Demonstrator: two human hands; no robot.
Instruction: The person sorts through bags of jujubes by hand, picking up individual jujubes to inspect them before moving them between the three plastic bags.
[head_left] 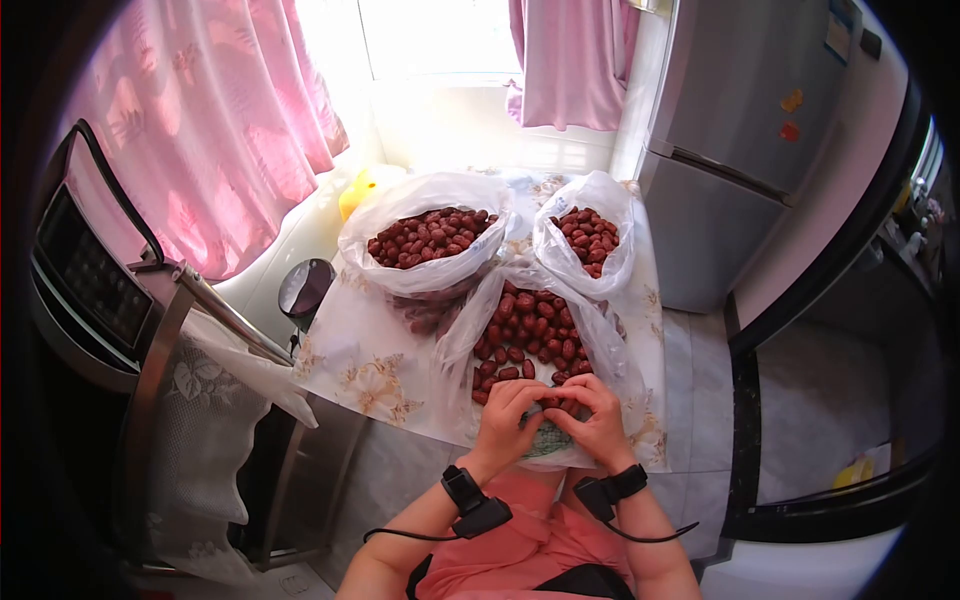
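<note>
A pile of red dates (pixel 527 338) lies on a clear plastic sheet (pixel 606 352) at the near middle of the table. My left hand (pixel 507 419) and my right hand (pixel 596 417) meet at the pile's near edge, fingertips together on one red date (pixel 554 401) pinched between them. Two open plastic bags stand further back: a large bag of dates (pixel 430 237) at the left and a smaller bag of dates (pixel 590 238) at the right. Black bands with cables sit on both wrists.
The table has a floral cloth (pixel 372 372). A grey fridge (pixel 740 140) stands at the right, pink curtains (pixel 215 120) and a bright window behind. A dark round container (pixel 305 287) and a metal rack (pixel 190 330) are left of the table; a yellow object (pixel 358 192) lies behind the large bag.
</note>
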